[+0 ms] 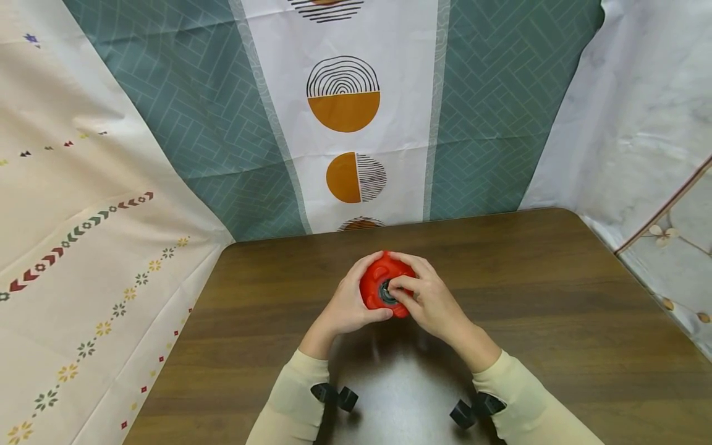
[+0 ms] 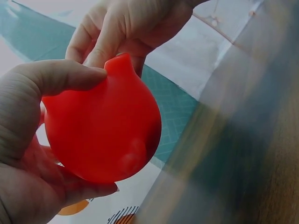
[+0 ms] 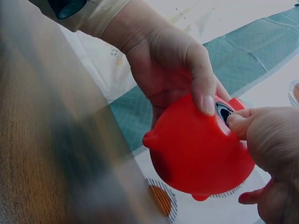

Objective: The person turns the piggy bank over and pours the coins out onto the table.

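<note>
Holding the red toy [image 1: 384, 285] above the desk [image 1: 556, 321], the left hand [image 1: 347, 306] curls round it while right fingers [image 1: 403, 285] pinch its dark centre cap [image 1: 386, 292]; a steady grip suits turning.

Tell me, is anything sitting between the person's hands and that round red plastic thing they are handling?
Nothing visible does. The left hand already grips the round red plastic object directly, thumb across its smooth side, and the right hand pinches the dark round part set in its face. The brown wooden table around them shows nothing else.
</note>
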Demonstrator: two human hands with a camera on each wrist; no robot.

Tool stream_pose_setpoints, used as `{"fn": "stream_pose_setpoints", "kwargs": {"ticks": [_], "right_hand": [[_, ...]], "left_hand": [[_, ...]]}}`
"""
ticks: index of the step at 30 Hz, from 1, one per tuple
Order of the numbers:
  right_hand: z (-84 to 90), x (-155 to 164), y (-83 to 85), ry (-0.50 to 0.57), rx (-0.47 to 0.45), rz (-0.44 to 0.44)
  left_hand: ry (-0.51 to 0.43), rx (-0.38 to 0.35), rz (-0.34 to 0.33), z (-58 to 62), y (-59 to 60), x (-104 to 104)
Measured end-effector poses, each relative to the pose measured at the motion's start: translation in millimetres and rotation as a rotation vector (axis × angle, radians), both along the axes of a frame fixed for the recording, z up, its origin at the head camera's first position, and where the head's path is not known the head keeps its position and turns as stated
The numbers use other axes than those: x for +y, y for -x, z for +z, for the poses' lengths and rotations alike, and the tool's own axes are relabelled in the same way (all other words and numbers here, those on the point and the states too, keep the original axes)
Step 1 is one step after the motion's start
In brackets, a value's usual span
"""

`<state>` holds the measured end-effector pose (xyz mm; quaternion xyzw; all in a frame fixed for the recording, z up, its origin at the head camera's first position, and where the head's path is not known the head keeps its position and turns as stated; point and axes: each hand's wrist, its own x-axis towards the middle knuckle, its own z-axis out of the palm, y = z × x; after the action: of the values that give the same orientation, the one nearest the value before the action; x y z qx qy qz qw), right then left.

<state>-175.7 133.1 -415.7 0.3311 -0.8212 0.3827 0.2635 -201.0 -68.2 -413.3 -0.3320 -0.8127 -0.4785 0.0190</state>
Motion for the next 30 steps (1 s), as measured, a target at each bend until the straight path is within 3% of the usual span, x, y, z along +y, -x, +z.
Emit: {"fn": "stream_pose_setpoints", "kwargs": {"ticks": [30], "right_hand": [[-4.5,1.9,4.1,-0.021,0.013,0.093]], "left_hand": [[0.056,-0.04,-0.042,-0.1,1.6,-6.4]]}}
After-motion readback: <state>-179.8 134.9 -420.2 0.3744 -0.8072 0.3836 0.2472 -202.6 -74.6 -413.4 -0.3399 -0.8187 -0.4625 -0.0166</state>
